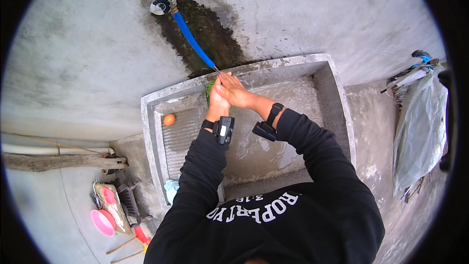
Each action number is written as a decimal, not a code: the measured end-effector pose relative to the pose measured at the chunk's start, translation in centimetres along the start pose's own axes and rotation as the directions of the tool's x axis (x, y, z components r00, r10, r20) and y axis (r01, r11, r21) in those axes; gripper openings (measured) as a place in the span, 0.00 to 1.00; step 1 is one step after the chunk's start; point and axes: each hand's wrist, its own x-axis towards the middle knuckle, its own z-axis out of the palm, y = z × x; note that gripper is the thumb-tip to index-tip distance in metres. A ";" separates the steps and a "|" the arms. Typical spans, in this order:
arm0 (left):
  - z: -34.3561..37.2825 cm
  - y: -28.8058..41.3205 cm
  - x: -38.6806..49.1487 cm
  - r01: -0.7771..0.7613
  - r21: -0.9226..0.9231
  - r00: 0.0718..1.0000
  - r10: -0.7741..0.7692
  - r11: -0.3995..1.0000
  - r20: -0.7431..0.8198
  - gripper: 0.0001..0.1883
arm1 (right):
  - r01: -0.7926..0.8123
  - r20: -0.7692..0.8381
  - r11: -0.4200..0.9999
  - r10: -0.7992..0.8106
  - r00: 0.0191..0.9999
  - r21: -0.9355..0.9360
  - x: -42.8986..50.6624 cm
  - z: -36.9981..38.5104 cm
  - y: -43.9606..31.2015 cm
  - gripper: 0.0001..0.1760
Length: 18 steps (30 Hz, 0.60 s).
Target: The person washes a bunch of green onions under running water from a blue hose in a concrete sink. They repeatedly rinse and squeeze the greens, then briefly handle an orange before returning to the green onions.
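Water runs from the blue hose (191, 40) on the wall tap (161, 3) onto my two hands, which press together over the back of a concrete wash sink (340, 110). My left hand (218, 97) is upright, its palm against my right hand (234, 91), whose fingers are stretched out. No held object shows between them; the palms are hidden. Green leaves (209, 90) show just beside and behind my left hand; what they rest on is hidden. Shallow water (271, 135) lies in the basin beneath my forearms.
An orange, egg-shaped thing (169, 120) lies on the ribbed washboard (183, 135), with a light blue cloth (171, 189) near its front. A plastic-covered bundle (419, 132) leans at the right wall. A pink basin (103, 223) and a wooden beam (62, 162) are at the left.
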 end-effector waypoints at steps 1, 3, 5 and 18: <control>0.2 -0.5 0.3 0.071 -0.077 0.995 -0.066 0.994 0.072 0.18 | -0.012 0.010 1.000 0.012 1.000 0.019 0.6 -0.7 0.8 0.45; -0.2 -1.1 0.7 0.217 -0.216 0.962 -0.171 0.952 0.215 0.18 | -0.036 0.041 0.997 0.033 0.999 0.066 1.9 -2.5 2.0 0.46; -1.4 -0.3 1.5 0.269 -0.177 0.902 -0.183 0.947 0.392 0.17 | -0.044 0.049 0.998 0.042 0.998 0.041 1.5 -1.9 1.2 0.47; 0.1 -1.3 1.2 0.018 -0.107 0.986 0.000 0.994 0.167 0.17 | -0.042 0.099 0.999 0.043 0.994 -0.018 1.6 -1.8 0.9 0.49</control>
